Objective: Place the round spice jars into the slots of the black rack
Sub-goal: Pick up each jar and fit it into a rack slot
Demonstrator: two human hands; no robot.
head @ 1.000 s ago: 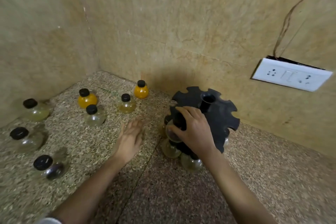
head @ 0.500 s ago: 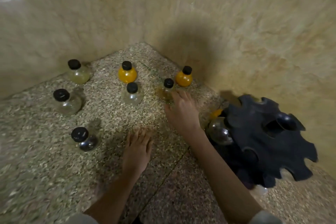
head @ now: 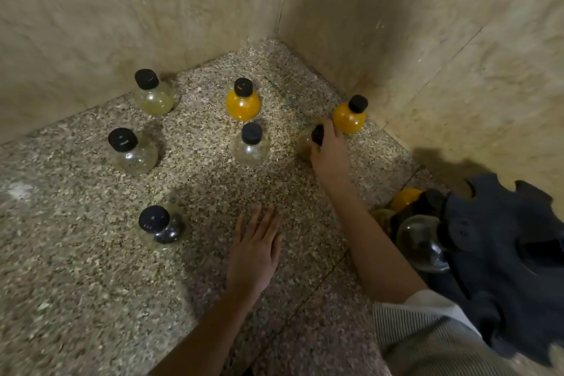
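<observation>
Your right hand (head: 329, 151) grips a pale jar (head: 306, 146) left of the rack (head: 500, 241), which holds few; six more wait.

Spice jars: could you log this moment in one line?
right hand grasping yellowish jar | left hand flat on counter | black rack partly filled

The speckled granite worktop (head: 76, 268) carries seven round black-capped glass spice jars (head: 251, 143), the black notched plastic rack (head: 503, 253), and a flat left hand (head: 254, 253).
</observation>
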